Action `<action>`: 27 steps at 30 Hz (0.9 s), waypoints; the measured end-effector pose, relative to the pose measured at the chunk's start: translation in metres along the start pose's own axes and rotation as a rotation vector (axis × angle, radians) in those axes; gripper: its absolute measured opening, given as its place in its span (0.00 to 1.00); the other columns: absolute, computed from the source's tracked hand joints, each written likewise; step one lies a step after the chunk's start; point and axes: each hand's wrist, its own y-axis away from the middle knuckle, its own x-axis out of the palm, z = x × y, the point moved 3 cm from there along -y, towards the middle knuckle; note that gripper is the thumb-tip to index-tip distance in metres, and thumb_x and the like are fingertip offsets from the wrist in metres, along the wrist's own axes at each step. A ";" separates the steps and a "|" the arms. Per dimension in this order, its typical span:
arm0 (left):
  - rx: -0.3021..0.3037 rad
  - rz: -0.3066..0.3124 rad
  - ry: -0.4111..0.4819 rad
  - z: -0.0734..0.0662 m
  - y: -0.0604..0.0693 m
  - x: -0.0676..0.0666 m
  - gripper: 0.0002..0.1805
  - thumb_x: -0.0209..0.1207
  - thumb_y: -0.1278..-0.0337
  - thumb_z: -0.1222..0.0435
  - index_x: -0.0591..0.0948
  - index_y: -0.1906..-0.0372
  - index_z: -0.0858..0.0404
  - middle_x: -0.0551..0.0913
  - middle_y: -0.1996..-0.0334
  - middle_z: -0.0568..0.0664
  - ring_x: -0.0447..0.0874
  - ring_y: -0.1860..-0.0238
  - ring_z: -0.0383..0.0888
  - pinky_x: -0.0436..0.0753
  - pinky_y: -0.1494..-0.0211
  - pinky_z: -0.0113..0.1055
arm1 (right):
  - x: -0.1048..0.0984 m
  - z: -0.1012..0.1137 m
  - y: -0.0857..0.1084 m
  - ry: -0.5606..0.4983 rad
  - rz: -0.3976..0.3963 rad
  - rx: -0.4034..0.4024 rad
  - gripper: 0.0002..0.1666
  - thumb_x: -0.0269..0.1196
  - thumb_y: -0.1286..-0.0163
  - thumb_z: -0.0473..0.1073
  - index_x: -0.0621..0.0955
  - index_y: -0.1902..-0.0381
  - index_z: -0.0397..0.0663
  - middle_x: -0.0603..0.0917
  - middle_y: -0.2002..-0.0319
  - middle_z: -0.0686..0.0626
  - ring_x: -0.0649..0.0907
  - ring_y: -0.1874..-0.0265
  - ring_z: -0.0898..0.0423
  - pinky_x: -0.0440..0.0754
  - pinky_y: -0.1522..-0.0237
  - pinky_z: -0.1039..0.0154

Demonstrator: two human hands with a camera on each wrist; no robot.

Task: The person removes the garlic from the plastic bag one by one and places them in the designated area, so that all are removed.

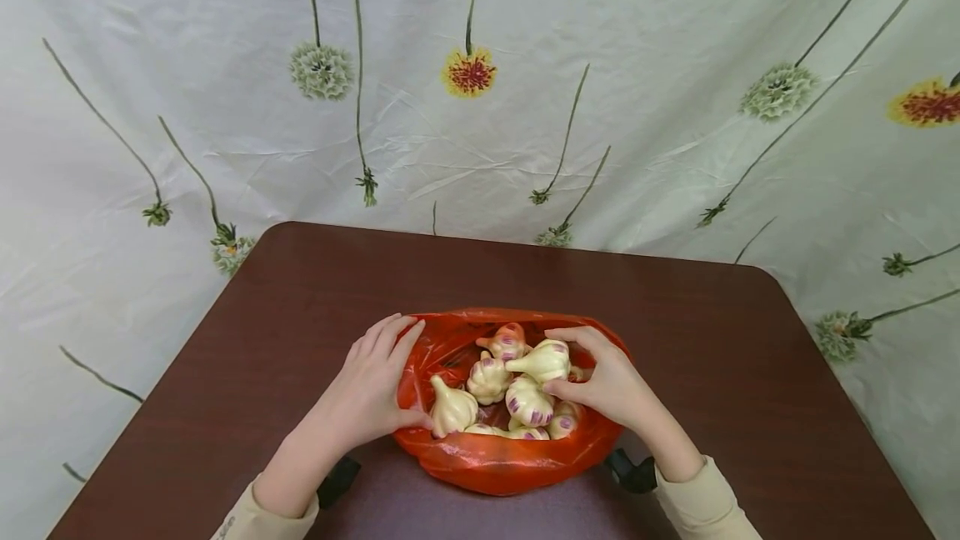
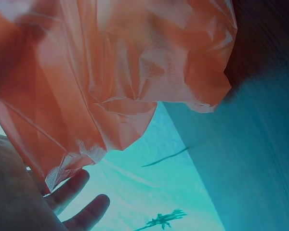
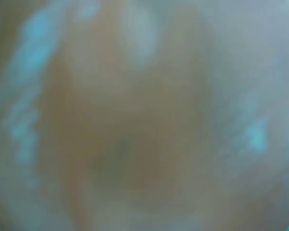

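Observation:
A red plastic bag [image 1: 495, 473] lies open on the table with several garlic bulbs inside. My left hand [image 1: 371, 386] holds the bag's left rim, fingers at the far side and thumb near a bulb [image 1: 452, 408]. In the left wrist view, fingers [image 2: 89, 211] show beside the hanging bag film [image 2: 120, 62]. Reaching in from the right, my right hand [image 1: 611, 377] has its thumb and fingers around the right side of a white bulb with purple marks [image 1: 547, 361]. The right wrist view is too blurred to make anything out.
The dark brown table [image 1: 712, 340] extends around the bag, its far edge against a pale cloth [image 1: 660, 107] printed with flowers. Dark straps show by both forearms, and a greyish-purple surface [image 1: 465, 515] lies at the near side of the bag.

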 end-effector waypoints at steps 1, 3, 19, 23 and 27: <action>0.002 -0.001 -0.002 0.000 0.000 0.000 0.63 0.80 0.79 0.42 0.68 0.32 0.70 0.68 0.34 0.62 0.61 0.31 0.62 0.70 0.36 0.63 | 0.000 0.000 0.000 -0.018 0.003 0.004 0.35 0.76 0.45 0.46 0.78 0.39 0.50 0.77 0.41 0.45 0.77 0.43 0.46 0.83 0.48 0.53; 0.006 -0.004 -0.007 0.000 0.000 0.000 0.63 0.80 0.79 0.42 0.68 0.32 0.70 0.68 0.34 0.63 0.61 0.31 0.62 0.70 0.36 0.63 | -0.001 0.001 -0.001 -0.048 0.012 0.018 0.35 0.76 0.45 0.45 0.77 0.39 0.49 0.76 0.41 0.44 0.77 0.44 0.45 0.84 0.50 0.59; 0.008 0.005 -0.006 -0.002 0.000 0.000 0.63 0.80 0.80 0.42 0.68 0.32 0.69 0.68 0.34 0.63 0.60 0.31 0.62 0.69 0.35 0.63 | 0.007 -0.002 -0.003 0.021 0.083 0.034 0.33 0.75 0.45 0.43 0.76 0.43 0.47 0.77 0.42 0.46 0.75 0.44 0.47 0.77 0.42 0.44; 0.007 0.013 -0.004 -0.002 0.000 0.001 0.63 0.80 0.80 0.42 0.68 0.32 0.69 0.67 0.34 0.63 0.60 0.31 0.62 0.69 0.35 0.63 | 0.006 -0.002 -0.003 -0.004 0.088 0.044 0.33 0.76 0.46 0.44 0.76 0.43 0.49 0.78 0.42 0.47 0.75 0.43 0.47 0.75 0.39 0.41; 0.003 0.014 -0.005 -0.002 0.000 0.001 0.63 0.80 0.79 0.42 0.68 0.32 0.69 0.67 0.34 0.63 0.60 0.31 0.62 0.69 0.35 0.63 | 0.005 -0.001 -0.004 -0.035 0.094 0.059 0.33 0.76 0.46 0.45 0.76 0.43 0.48 0.77 0.42 0.47 0.74 0.42 0.46 0.74 0.39 0.39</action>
